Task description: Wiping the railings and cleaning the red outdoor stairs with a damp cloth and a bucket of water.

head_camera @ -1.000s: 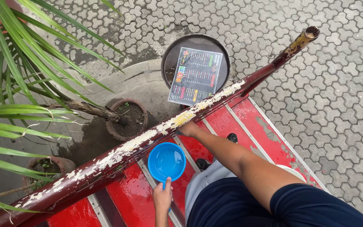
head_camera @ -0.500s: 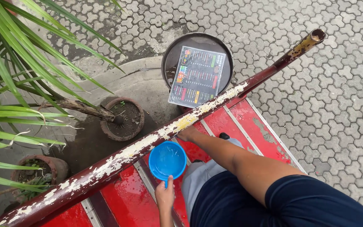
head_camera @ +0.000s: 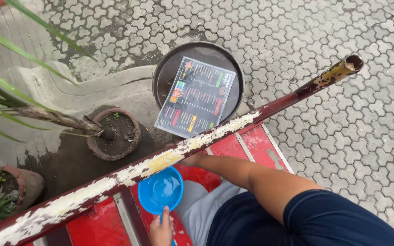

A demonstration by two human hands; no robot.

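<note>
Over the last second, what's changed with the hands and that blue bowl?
Mostly the view shifted. The left hand keeps its grip on the blue bowl of water, now slightly lower and nearer the peeling red rail. The right hand stays on that rail. Nothing was let go; the round drum and clay pot sit unchanged.

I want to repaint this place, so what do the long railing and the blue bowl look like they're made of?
The railing looks like a metal tube: its open end is hollow and rusty, and the dark red paint is flaking to pale patches. The blue bowl, held by the left hand, looks like smooth glossy plastic, uniformly coloured.
</note>
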